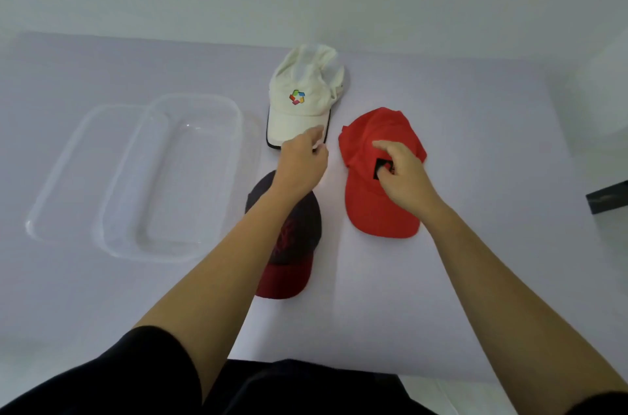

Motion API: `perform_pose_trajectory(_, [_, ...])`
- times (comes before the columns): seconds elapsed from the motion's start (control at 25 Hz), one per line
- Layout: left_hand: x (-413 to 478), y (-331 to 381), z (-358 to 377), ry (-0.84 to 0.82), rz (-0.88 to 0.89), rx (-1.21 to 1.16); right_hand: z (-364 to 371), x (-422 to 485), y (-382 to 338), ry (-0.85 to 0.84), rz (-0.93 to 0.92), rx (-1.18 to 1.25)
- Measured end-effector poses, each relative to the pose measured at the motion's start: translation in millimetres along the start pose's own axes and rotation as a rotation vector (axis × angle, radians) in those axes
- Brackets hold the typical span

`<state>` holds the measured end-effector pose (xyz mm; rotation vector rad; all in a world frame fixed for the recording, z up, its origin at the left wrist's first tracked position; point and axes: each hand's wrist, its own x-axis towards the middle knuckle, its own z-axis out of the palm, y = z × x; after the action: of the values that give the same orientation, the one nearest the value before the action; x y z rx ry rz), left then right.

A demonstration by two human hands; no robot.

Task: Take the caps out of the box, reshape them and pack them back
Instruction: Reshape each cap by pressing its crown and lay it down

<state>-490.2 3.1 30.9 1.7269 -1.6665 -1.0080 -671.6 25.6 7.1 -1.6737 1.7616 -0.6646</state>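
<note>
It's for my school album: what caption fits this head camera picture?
Left hand at the white cap, right hand on the red cap.

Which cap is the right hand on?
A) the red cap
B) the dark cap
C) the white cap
A: the right hand lies on the crown of the red cap, while the left hand reaches the brim of the white cap.

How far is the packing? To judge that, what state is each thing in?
Clear plastic box: open, empty.
Lid: off, beside box.
White cap: out, crown crumpled.
Red cap: out, crown rumpled.
Maroon-brimmed cap: out, partly hidden.
Left hand: touching white cap's brim.
Right hand: fingers curled on red cap.
</note>
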Motion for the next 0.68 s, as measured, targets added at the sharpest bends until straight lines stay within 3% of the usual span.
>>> perform_pose_trajectory(0.08, [-11, 0, 30, -0.131, 0.078, 0.067, -5, -17, 35, -0.123, 0.115, -0.107])
perform_pose_trajectory(0.2, [-32, -17, 85, -0.426, 0.044, 0.290, 2, -48, 75, -0.347, 0.319, -0.238])
perform_pose_trajectory(0.28, [-45, -28, 120, -0.482, 0.060, 0.407, 11, -60, 91, -0.390, 0.292, -0.295])
perform_pose_trajectory(0.48, [-63, -22, 155, -0.267, 0.039, 0.511, 15, -71, 101, -0.248, 0.185, -0.340])
perform_pose_trajectory(0.68, [-89, -5, 148, -0.286, 0.167, 0.576, 10, -80, 96, 0.019, 0.159, -0.314])
